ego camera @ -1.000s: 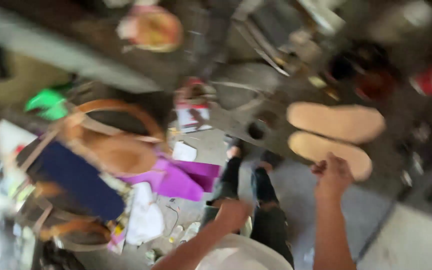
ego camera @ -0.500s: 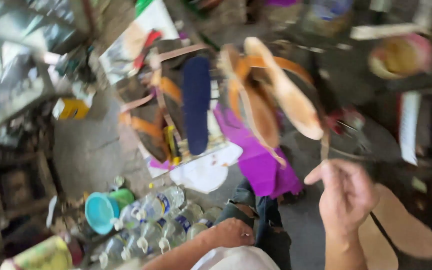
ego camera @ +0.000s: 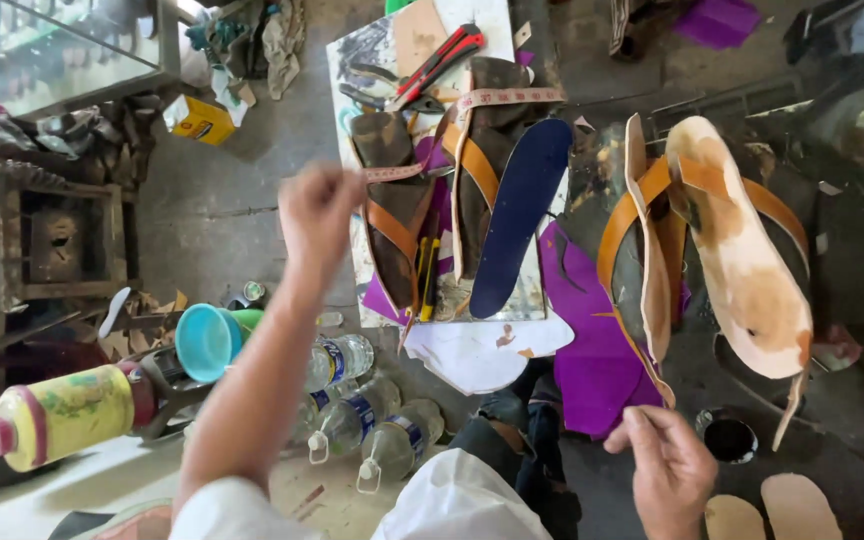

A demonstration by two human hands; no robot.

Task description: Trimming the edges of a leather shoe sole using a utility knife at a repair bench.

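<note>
Both hands apart now: left hand (ego camera: 320, 208) has risen, fist pinching the measuring tape (ego camera: 472, 120); right hand (ego camera: 667, 470) stays low, fingers curled at the purple sheet (ego camera: 592, 350) just above it.

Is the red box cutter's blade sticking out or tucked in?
Cannot tell. The red box cutter lies flat on the board, but its tip is too small to show a blade.

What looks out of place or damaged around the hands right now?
Several clear plastic bottles lie toppled on the floor beside the left arm, not standing. The pale sole on the right shows brown stains. Purple sheet scraps lie loose near the right hand.
</note>
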